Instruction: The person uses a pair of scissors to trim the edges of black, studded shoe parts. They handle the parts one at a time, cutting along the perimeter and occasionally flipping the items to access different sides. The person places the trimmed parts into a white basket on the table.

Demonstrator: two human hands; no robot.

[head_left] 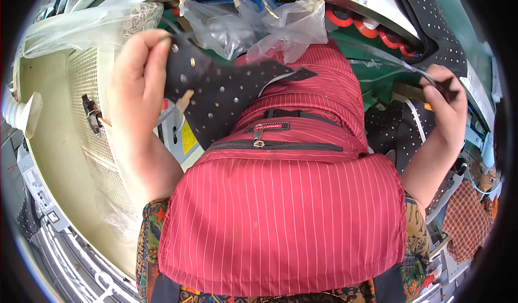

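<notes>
My left hand [141,82] is closed in a pinch on a corner of a black fabric piece [216,90] with pale, shiny dots. The fabric hangs from those fingers and trails rightward over the lap of a red pinstriped apron [286,211]. Out to the right, my right hand [447,100] is also closed, pinching the end of a thin, partly see-through strip [396,60]. That strip runs leftward from the fingers and blurs above the lap; where it ends is unclear.
Clear plastic bags [259,30] hang from the curved metal edge ahead. Red round parts [367,28] sit beyond, to the right. More dotted black fabric [396,127] lies by my right forearm. A cream tray-like surface [59,141] is at the left, a checked cloth [467,222] at far right.
</notes>
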